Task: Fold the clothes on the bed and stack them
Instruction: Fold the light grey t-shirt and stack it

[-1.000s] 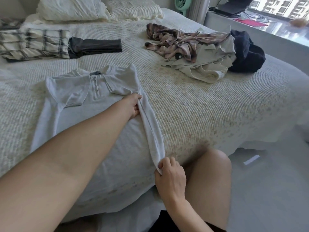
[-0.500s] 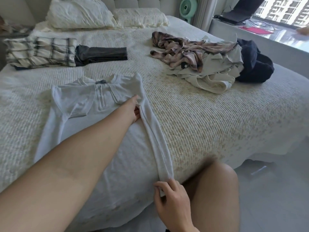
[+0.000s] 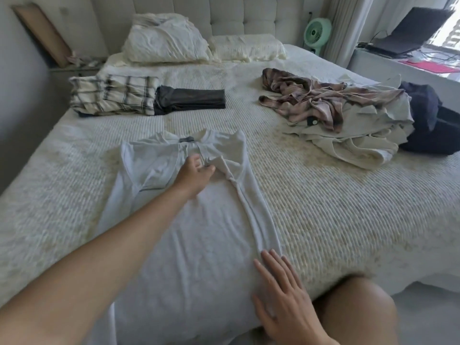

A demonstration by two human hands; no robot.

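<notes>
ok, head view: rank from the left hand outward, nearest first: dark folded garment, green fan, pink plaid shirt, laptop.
From the left hand, resting on the white shirt:
1. dark folded garment, straight beyond it, beside the plaid stack
2. pink plaid shirt, to the right, on the unfolded pile
3. green fan, by the headboard
4. laptop, far right on the sill

Home bedroom: bed [image 3: 323, 220], pillows [image 3: 169, 38], padded headboard [image 3: 236, 13].

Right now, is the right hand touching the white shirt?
Touching. The head view shows the right hand lying flat, fingers straight, on the white shirt near the bed's edge.
</notes>
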